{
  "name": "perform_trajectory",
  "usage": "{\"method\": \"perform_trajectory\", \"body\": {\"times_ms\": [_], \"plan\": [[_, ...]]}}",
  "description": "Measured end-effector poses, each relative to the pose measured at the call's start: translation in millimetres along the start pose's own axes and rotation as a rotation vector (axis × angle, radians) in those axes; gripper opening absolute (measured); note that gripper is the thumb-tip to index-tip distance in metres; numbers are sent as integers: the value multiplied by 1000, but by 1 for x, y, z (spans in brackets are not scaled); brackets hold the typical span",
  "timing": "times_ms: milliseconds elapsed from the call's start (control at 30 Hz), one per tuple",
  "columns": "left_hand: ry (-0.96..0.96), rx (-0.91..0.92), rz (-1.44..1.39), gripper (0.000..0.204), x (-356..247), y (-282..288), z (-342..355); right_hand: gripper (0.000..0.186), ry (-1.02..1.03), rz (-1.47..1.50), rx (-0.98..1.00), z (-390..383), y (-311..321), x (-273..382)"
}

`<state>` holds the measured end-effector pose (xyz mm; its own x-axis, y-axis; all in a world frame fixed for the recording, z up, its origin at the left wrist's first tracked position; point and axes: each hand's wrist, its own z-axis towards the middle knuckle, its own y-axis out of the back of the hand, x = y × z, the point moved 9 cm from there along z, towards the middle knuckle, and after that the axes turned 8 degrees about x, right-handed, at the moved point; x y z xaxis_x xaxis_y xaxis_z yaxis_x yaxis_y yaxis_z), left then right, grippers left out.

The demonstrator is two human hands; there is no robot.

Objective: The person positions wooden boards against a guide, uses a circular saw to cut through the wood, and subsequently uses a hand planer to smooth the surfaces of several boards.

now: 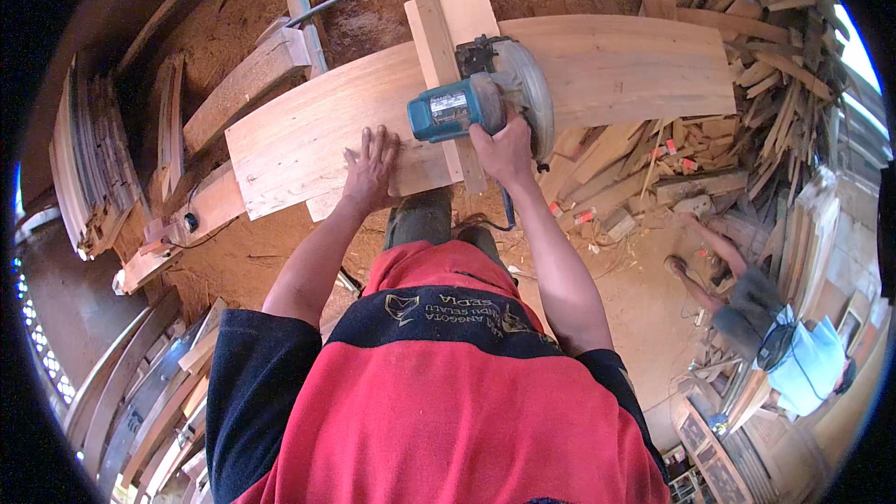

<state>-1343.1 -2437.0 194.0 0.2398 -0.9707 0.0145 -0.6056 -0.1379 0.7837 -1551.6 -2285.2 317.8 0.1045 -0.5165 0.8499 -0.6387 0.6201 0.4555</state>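
Observation:
A wide pale plank (635, 70) lies crosswise in front of me. On it rests a teal circular saw (457, 110) with a round guard on its right side. My right hand (504, 149) is wrapped round the saw's handle. Along the saw's left side a narrow wooden strip (431, 37) crosses the plank, partly hidden under the motor. My left hand (371, 168) lies flat on the plank near its front edge, left of the saw, fingers spread. The blade's lower part is hidden.
Wood offcuts (607, 163) are heaped beyond the plank's right half. At right a person in a light blue top (807, 369) sits low with legs stretched out. Stacked boards (93, 159) stand at left, more timber (140, 392) below them. Sawdust covers the floor.

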Motion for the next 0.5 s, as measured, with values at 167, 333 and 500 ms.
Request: {"method": "perform_trajectory", "body": {"times_ms": [167, 333, 500], "plan": [[-3, -27, -23, 140, 0, 5, 0, 44, 29, -28, -30, 13, 0, 7], [-2, 44, -18, 138, -2, 14, -1, 45, 40, 1, -45, 31, -3, 3], [-3, 38, -18, 138, 1, 9, -1, 44, 21, 17, 8, 46, -6, 12]]}}
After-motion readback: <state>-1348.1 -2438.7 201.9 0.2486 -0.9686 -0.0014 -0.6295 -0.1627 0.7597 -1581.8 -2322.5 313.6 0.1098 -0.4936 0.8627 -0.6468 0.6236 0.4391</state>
